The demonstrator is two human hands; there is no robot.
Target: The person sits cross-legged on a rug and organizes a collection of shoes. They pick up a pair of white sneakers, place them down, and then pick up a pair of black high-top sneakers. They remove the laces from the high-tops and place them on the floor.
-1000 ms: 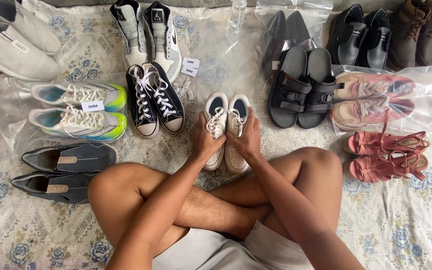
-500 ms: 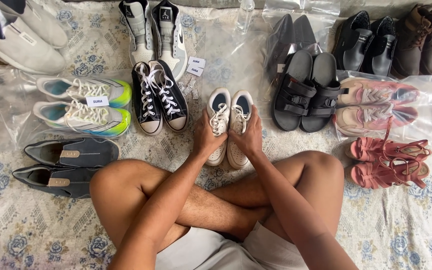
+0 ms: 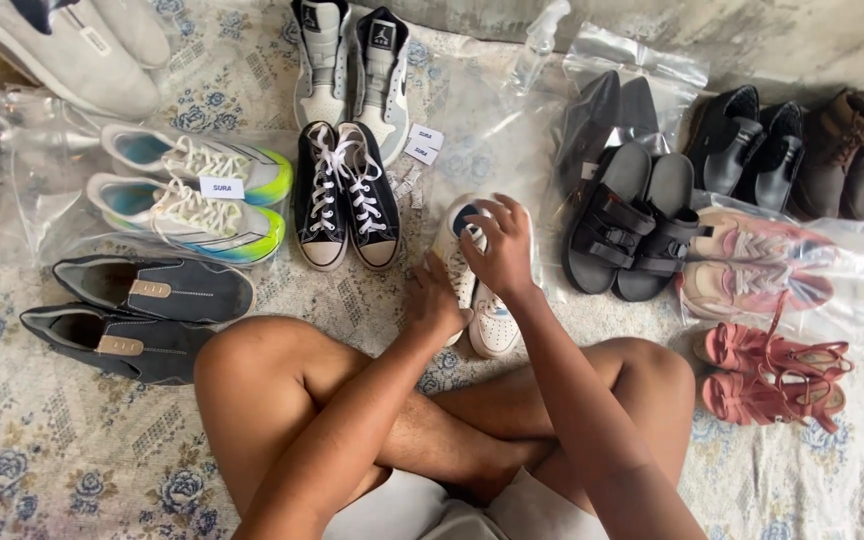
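A pair of white sneakers [image 3: 493, 322] lies on the floral cloth just past my crossed legs. My left hand [image 3: 435, 300] rests against the toe end of the left sneaker, fingers closed around its side. Over the laces of the same pair sits my right hand [image 3: 501, 248], fingers curled on the upper. Just left of them stand black canvas lace-up sneakers [image 3: 347, 195], with two small white tags [image 3: 422, 145] lying between the pairs.
Shoes ring me: black strap sandals [image 3: 632, 228], pink sneakers in a plastic bag [image 3: 752, 268], red strappy sandals [image 3: 772, 365], dark slip-ons [image 3: 137, 310], green-and-white trainers in a bag [image 3: 192, 195], white high-tops [image 3: 352, 60], black shoes [image 3: 747, 150], brown boots [image 3: 857, 150].
My right hand has slid forward from the heel of the white sneakers onto their laces. The view has tipped down slightly.
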